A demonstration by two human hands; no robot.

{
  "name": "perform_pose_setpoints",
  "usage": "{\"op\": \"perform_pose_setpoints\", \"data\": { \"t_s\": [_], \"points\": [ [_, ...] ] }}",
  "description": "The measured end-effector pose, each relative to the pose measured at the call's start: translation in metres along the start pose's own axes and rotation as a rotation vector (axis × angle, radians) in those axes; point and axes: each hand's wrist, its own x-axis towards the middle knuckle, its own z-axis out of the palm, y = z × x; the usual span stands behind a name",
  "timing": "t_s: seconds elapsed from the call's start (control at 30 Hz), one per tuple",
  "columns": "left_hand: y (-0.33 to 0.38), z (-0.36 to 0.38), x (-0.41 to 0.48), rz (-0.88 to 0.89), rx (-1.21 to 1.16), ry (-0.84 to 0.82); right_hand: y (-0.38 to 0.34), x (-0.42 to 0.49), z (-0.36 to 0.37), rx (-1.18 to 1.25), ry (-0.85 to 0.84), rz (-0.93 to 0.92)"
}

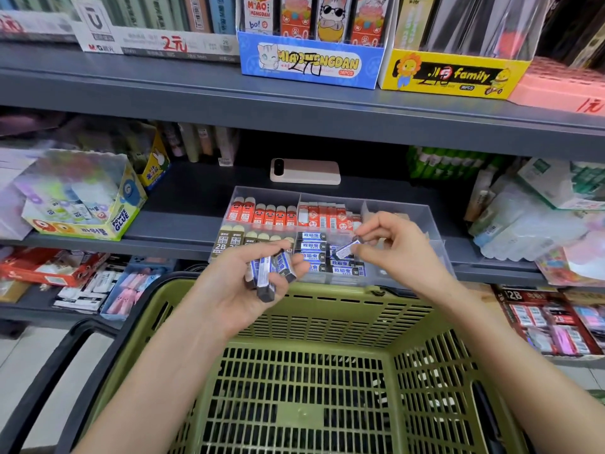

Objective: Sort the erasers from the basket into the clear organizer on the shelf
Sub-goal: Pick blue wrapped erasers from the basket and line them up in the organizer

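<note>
Right hand (393, 247) pinches one eraser (345, 250) over the organizer (409, 211), front-middle compartment, at the shelf (183, 221) front edge. Left hand (252, 283) grips a bunch (266, 273) above the basket (327, 309). Lay yours flat, matching the rows.

Grey metal shelving (294, 103) spans the frame in tiers. Upper tier: blue display box (311, 60) at top centre, yellow display box (451, 75) immediately right of it. Centre left: glue carton (85, 204). Lower left: pale tiled floor (29, 371). Lighting: bright, even.
</note>
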Motion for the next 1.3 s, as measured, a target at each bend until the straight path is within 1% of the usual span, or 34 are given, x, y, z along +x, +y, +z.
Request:
{"op": "perform_pose_setpoints", "data": {
  "t_s": [0.13, 0.27, 0.37, 0.43, 0.5, 0.57, 0.63, 0.7, 0.8, 0.83, 0.93, 1.0, 1.1, 1.2, 1.3],
  "points": [
    [0.002, -0.002, -0.001, -0.022, -0.054, 0.02, 0.014, 0.002, 0.006, -0.084, 0.008, -0.049],
    [0.001, 0.0, 0.002, -0.053, -0.112, 0.037, 0.018, 0.002, 0.007, -0.106, -0.064, -0.041],
    [-0.001, 0.004, 0.002, -0.071, -0.187, 0.027, 0.019, 0.002, 0.005, -0.278, -0.121, -0.118],
    [-0.002, 0.006, 0.002, -0.056, -0.218, 0.035, 0.016, 0.0, 0.006, -0.374, -0.091, -0.192],
    [-0.004, 0.01, 0.002, -0.027, -0.247, 0.035, 0.005, -0.006, 0.006, -0.311, 0.032, -0.283],
    [-0.007, 0.015, 0.002, 0.021, -0.281, 0.038, -0.016, -0.018, 0.011, -0.128, 0.121, -0.349],
    [-0.013, 0.02, 0.004, 0.099, -0.28, 0.055, -0.038, -0.032, 0.023, 0.022, 0.114, -0.298],
    [-0.019, 0.024, 0.007, 0.175, -0.245, 0.066, -0.053, -0.042, 0.037, 0.058, 0.059, -0.251],
    [-0.023, 0.028, 0.008, 0.217, -0.252, 0.051, -0.058, -0.044, 0.042, -0.085, -0.041, -0.314],
    [-0.022, 0.029, 0.009, 0.223, -0.25, 0.038, -0.056, -0.04, 0.04, -0.1, -0.075, -0.307],
    [-0.019, 0.03, 0.011, 0.229, -0.229, 0.023, -0.049, -0.033, 0.036, -0.054, -0.193, -0.222],
    [-0.018, 0.03, 0.013, 0.236, -0.233, 0.026, -0.049, -0.031, 0.035, -0.011, -0.243, -0.214],
    [-0.018, 0.028, 0.015, 0.247, -0.224, 0.02, -0.05, -0.025, 0.028, 0.151, -0.285, -0.168],
    [-0.014, 0.026, 0.015, 0.239, -0.268, 0.011, -0.042, -0.018, 0.016, 0.263, -0.219, -0.093],
    [-0.006, 0.02, 0.013, 0.224, -0.29, 0.013, -0.025, -0.006, 0.002, 0.323, -0.061, 0.019]
  ]
}}
